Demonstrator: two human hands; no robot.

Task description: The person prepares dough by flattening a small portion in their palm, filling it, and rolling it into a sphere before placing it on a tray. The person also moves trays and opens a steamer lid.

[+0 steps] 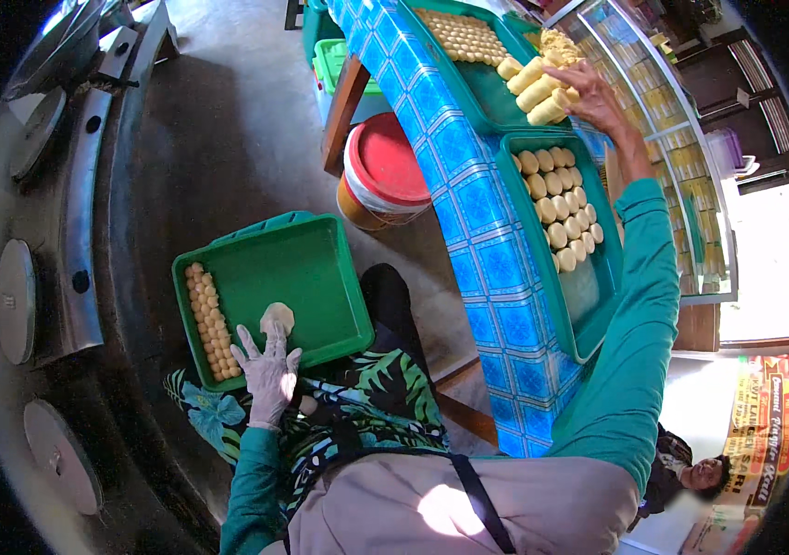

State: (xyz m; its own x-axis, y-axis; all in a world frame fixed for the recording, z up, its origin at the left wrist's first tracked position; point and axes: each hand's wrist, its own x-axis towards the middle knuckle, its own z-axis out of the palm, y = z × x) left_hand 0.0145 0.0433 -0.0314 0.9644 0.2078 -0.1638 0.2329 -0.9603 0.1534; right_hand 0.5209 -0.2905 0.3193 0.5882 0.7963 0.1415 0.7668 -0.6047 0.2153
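Note:
My gloved left hand (272, 375) is open over the near side of a green tray (265, 259) by my lap. Its fingers are spread, and the tips meet a flattened round of pale dough (277, 318). Small pale dough balls (210, 319) stand in rows along the tray's left side. At the far right, my bare right hand (590, 95) reaches across to a stack of yellow cylindrical rolls (533, 86). Its index finger is stretched out and the thumb stands apart, touching or just above the rolls; contact is partly hidden. Crumbly yellow mass (559, 46) lies behind them.
A table with blue checked cloth (491, 250) runs along my right. On it, a green tray (582, 310) holds thick round pieces (556, 208); a farther tray (487, 97) holds many small ones. A red-lidded bucket (390, 162) stands beside the table. A person (686, 472) is at lower right.

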